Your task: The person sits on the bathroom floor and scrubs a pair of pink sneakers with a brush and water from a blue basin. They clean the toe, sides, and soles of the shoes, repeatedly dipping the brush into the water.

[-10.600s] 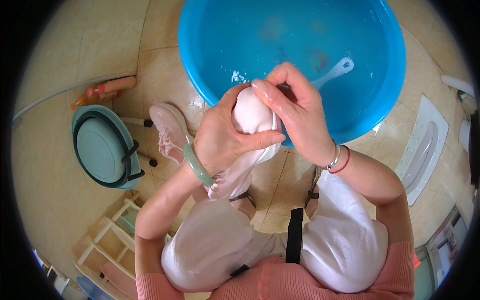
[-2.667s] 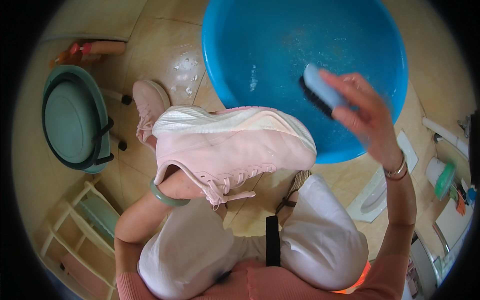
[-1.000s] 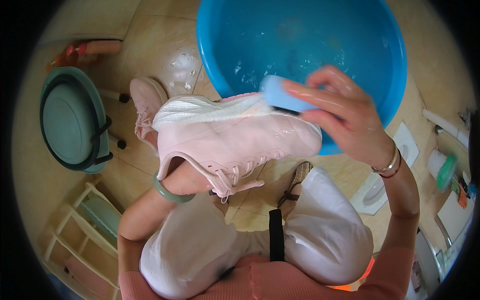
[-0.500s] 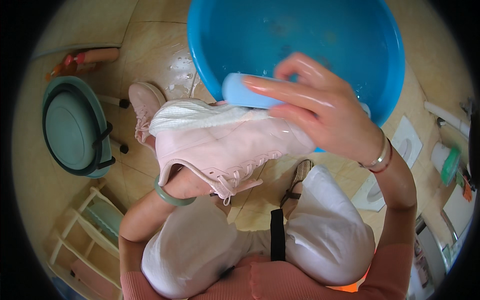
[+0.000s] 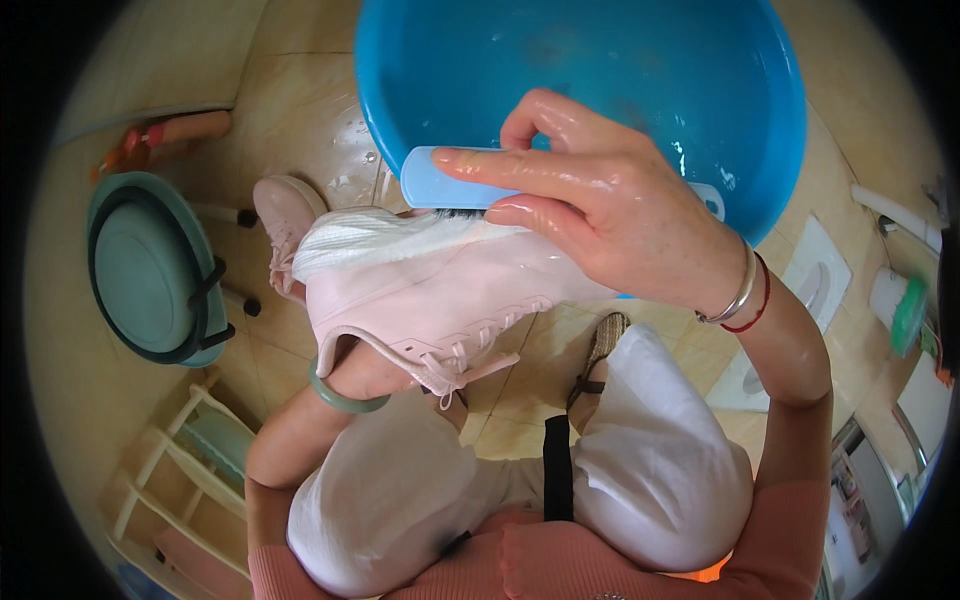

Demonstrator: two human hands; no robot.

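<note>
A pale pink sneaker (image 5: 430, 290) with a white ridged sole (image 5: 360, 240) lies tilted on its side in the air, sole edge facing away from me. My left hand (image 5: 375, 372) is pushed inside its opening and holds it up; the fingers are hidden within. Over the sole, my right hand (image 5: 600, 190) grips a light blue scrubbing brush (image 5: 440, 180), fingers wet. Dark bristles press against the upturned sole edge near its middle. Behind, a large blue basin (image 5: 375, 110) holds water. The sneaker's toe end is partly covered by my right hand.
Another pink sneaker (image 5: 285, 215) stands on the wet tiled floor at left. Beyond it are a folded green basin on a legged stand (image 5: 150, 275) and orange bottles (image 5: 165, 135). A cream rack (image 5: 150, 470) stands near left; a white floor fixture (image 5: 800, 300) is at right.
My right hand has slid the brush left along the sole toward the heel, and its bristles now show. The sneaker has shifted slightly left with my left hand still inside.
</note>
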